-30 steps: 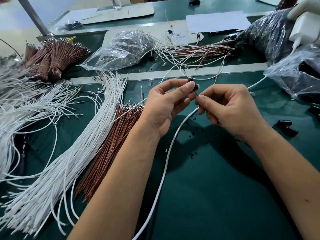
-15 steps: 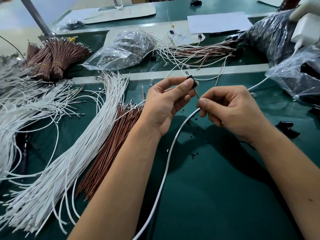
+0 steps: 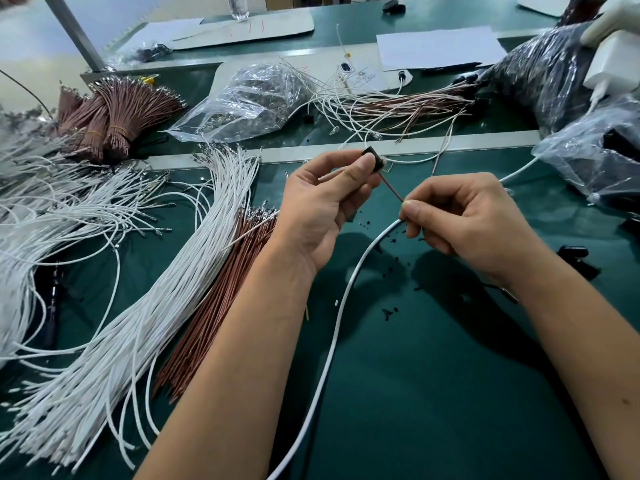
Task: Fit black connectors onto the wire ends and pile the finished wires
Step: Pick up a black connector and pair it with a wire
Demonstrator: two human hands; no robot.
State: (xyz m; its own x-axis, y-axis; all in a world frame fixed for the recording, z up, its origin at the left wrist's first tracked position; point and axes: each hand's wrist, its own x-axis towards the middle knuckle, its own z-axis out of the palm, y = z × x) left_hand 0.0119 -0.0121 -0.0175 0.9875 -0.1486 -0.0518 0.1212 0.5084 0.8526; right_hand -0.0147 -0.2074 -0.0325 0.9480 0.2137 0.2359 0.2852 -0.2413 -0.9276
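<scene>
Left hand (image 3: 323, 202) pinches a black connector (image 3: 372, 158) between thumb and forefinger just above frame center, while the right hand (image 3: 464, 220) at about 3 o'clock from it pinches a thin brown wire (image 3: 392, 189) running up into that connector. A thick white cable (image 3: 332, 341) passes under the right fingers toward 6 o'clock. The pile of connector-fitted wires (image 3: 398, 105) lies on the green table (image 3: 433, 393) at 12 o'clock, with loose white wires (image 3: 156, 289) and brown wires (image 3: 214, 306) at 8 o'clock.

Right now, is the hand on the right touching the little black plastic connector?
Apart. The head view shows the right hand pinching the thin brown wire, with bare wire between it and the small black connector held by the left hand.
</scene>
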